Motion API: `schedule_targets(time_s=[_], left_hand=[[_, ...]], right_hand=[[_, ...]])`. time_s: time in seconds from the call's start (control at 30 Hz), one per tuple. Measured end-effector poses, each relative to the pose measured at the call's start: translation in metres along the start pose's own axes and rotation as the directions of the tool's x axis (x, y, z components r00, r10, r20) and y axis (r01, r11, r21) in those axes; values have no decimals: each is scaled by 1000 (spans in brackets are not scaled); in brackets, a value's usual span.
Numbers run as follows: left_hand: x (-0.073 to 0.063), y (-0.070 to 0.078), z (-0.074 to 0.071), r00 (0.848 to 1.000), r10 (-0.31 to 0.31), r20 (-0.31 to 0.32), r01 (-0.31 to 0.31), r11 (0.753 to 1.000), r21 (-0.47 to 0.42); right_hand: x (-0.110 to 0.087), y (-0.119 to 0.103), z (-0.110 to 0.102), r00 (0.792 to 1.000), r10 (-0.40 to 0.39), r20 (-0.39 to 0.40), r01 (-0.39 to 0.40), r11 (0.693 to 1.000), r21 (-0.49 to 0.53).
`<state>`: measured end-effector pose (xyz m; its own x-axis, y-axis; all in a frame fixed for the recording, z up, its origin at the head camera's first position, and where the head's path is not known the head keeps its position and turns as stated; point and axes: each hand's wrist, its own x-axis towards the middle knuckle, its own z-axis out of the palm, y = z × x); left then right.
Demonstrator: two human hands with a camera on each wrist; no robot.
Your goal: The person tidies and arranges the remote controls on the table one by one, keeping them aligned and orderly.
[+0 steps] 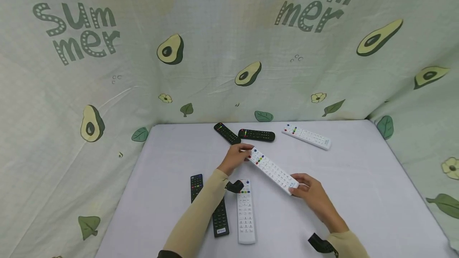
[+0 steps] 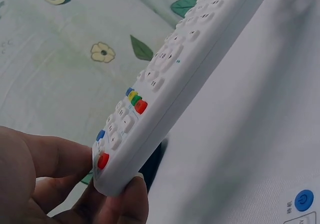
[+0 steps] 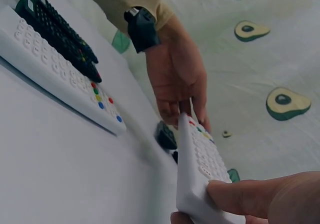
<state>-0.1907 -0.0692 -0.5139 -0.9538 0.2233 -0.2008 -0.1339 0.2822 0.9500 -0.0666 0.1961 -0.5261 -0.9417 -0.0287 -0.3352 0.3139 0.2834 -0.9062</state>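
A white remote control (image 1: 273,170) with coloured buttons is held above the table between both hands, slanting down to the right in the head view. My left hand (image 1: 236,157) pinches its upper end, near the red button. At the other end my right hand (image 1: 311,191) grips it, the thumb (image 3: 237,194) on the button face and fingers beneath. In the left wrist view the remote (image 2: 170,84) shows its side and keys. A second white remote (image 1: 246,214) lies below it on the table, close to the left forearm.
Two black remotes (image 1: 220,220) lie partly under the left forearm. Farther back rest a tilted black remote (image 1: 226,133), another black remote (image 1: 256,135) and a white remote (image 1: 307,136). A patterned cloth (image 1: 211,19) hangs behind the white-covered table (image 1: 362,178).
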Motion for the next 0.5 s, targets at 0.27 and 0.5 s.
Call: schedule_targets(time_s=[0.27,0.5], left_hand=[[0,6,5,997,18,80,-22,999,44],[0,10,10,983,15,185,-33,995,93]], right_hand=[[-20,7,11,999,11,54,-15,997,77],[-35,13,17,988,2,151,-18,994,103]])
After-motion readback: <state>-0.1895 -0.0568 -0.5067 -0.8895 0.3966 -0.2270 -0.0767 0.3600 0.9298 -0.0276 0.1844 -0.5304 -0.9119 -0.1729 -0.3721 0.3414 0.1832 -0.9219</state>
